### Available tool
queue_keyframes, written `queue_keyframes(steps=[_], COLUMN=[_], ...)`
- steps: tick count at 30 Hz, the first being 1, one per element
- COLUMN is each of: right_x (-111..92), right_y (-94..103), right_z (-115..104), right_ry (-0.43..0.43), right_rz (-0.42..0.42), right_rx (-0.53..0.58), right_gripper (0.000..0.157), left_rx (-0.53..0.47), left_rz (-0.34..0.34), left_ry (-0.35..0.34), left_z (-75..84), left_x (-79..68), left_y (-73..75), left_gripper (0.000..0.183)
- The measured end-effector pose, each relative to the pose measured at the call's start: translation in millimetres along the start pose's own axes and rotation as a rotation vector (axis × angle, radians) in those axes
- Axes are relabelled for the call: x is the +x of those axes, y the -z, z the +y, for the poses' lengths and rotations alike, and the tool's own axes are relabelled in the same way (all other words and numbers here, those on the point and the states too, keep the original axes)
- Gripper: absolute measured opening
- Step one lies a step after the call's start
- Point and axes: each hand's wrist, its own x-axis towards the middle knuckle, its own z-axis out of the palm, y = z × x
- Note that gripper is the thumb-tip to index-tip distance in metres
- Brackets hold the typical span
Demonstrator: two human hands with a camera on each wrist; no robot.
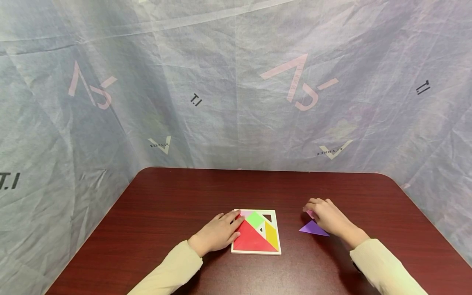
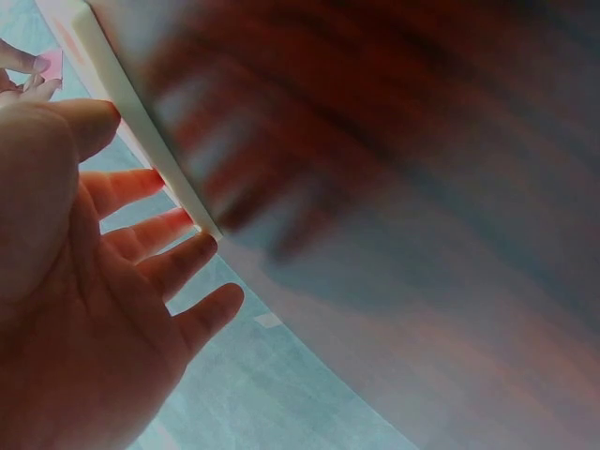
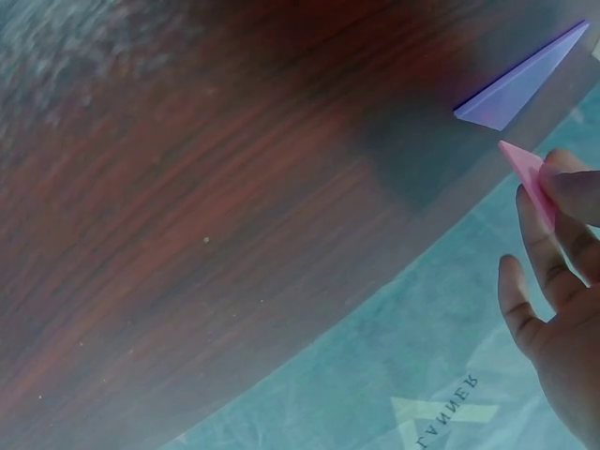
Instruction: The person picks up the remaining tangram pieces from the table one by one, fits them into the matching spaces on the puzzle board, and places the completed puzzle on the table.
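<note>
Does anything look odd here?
Mainly the grey backdrop: its PLANNER lettering reads backwards, perhaps hung wrong side out. The puzzle tray has gaps, but a purple triangle lies nearby and the right hand pinches a pink piece. I see no spills.

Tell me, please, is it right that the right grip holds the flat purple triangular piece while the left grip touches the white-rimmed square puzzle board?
Not quite: the right wrist view shows the right grip holding a flat pink piece; the purple triangular piece lies on the dark red table. The left grip does touch the white-rimmed puzzle board.
</note>
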Motion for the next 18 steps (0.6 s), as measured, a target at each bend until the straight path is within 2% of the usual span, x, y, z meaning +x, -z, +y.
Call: queue_keyframes(steps=[10, 18], right_x=[5, 8], right_y=[-2.3, -1.9], right_z=[-4, -11], right_ry=[-0.022, 0.012], right_rz=[-0.013, 0.019], right_rx=[0.028, 0.017], right_gripper=[0.016, 0.02], left_rx=[0.008, -0.001], left_rz=[0.001, 0.015], left_ry=[0.001, -0.003], left_z=[0.2, 0.1], left_x=[0.4, 0.3], left_y=[0.0, -0.2], left_gripper=[0.048, 0.047])
